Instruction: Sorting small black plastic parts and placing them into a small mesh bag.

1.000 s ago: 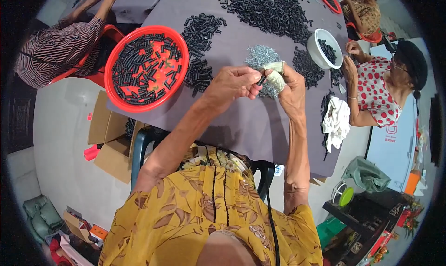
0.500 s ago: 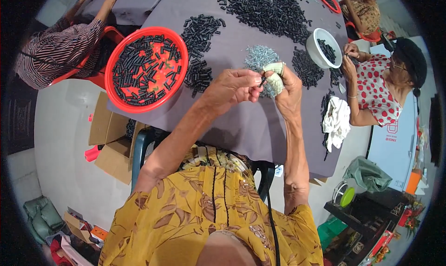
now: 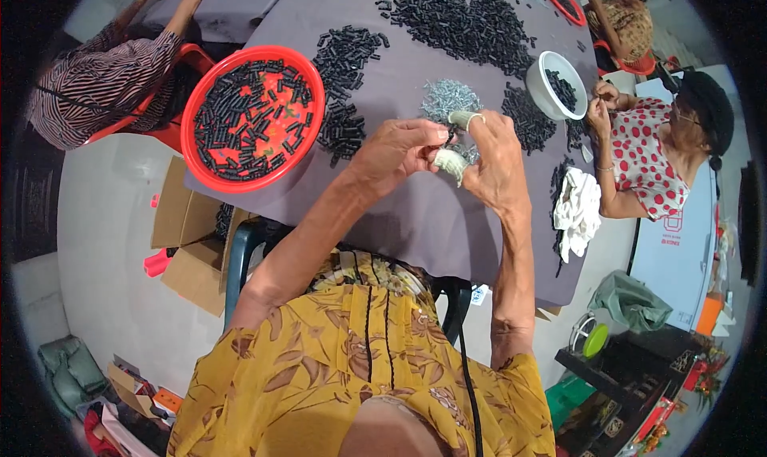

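Observation:
My left hand is closed in a pinch above the table, holding a small black tube-shaped piece at its fingertips. Facing it, my right hand has its thumb and forefinger spread apart around the piece, and pale cloth covers wrap both tips. Just beyond the hands lies a heap of thin silvery metal bits, partly hidden by my fingers. To the left of my hands, a pile of similar black pieces rests on the grey cloth.
A red basin with black pieces stands left. A larger black heap lies far off, and a white bowl sits right, near white cloth gloves. Co-workers sit right, far right and left. An open carton is below the table edge.
My right thumb and forefinger have spread apart from the black piece, and the hand has turned, its back now showing more. My left hand has stayed nearly in place.

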`<state>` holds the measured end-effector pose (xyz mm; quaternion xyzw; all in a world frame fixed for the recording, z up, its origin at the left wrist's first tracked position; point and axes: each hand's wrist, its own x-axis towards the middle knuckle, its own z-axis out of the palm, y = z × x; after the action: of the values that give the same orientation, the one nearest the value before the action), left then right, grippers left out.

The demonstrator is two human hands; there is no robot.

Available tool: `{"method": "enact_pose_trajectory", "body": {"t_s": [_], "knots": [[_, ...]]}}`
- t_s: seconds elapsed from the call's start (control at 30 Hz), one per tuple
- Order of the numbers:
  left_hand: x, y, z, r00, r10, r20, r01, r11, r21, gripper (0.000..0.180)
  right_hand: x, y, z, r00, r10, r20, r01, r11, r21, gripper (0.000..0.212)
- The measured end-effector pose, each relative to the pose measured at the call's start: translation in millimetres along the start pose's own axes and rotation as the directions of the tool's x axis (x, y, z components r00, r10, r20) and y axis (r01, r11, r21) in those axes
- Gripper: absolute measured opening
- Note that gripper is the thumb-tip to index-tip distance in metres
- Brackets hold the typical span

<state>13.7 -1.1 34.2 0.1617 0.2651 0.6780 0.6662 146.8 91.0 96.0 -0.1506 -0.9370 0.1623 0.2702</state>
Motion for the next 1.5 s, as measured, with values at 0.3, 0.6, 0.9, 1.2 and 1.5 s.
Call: {"method": "enact_pose_trajectory", "body": {"t_s": [0.3, 0.6, 0.9, 1.2, 1.5], "knots": [[0, -1, -4, 0.999, -0.005, -0.034, 0.006, 1.000, 0.020, 0.020, 3, 1, 4, 0.996, -0.046, 0.072, 0.054, 0.991, -0.119, 0.021], [2, -3, -8, 0.999, -0.027, -0.019, 0.027, 0.999, 0.039, 0.020, 1, 8, 10, 0.997, -0.022, 0.080, 0.020, 0.999, 0.025, 0.020], [7, -16, 0, 0.989, 0.108, -0.102, -0.066, 0.935, 0.349, 0.017, -10, 18, 16, 0.986, -0.158, 0.050, 0.162, 0.985, -0.067, 0.026], [3, -12, 2, 0.977, 0.067, -0.203, 0.041, 0.873, 0.485, 0.019, -13, 19, 18, 0.977, -0.192, 0.091, 0.194, 0.981, -0.017, 0.026], [5, -14, 1, 0.969, 0.038, -0.245, 0.079, 0.890, 0.448, 0.019, -13, 20, 21, 0.978, -0.184, 0.096, 0.187, 0.982, -0.031, 0.024]]}}
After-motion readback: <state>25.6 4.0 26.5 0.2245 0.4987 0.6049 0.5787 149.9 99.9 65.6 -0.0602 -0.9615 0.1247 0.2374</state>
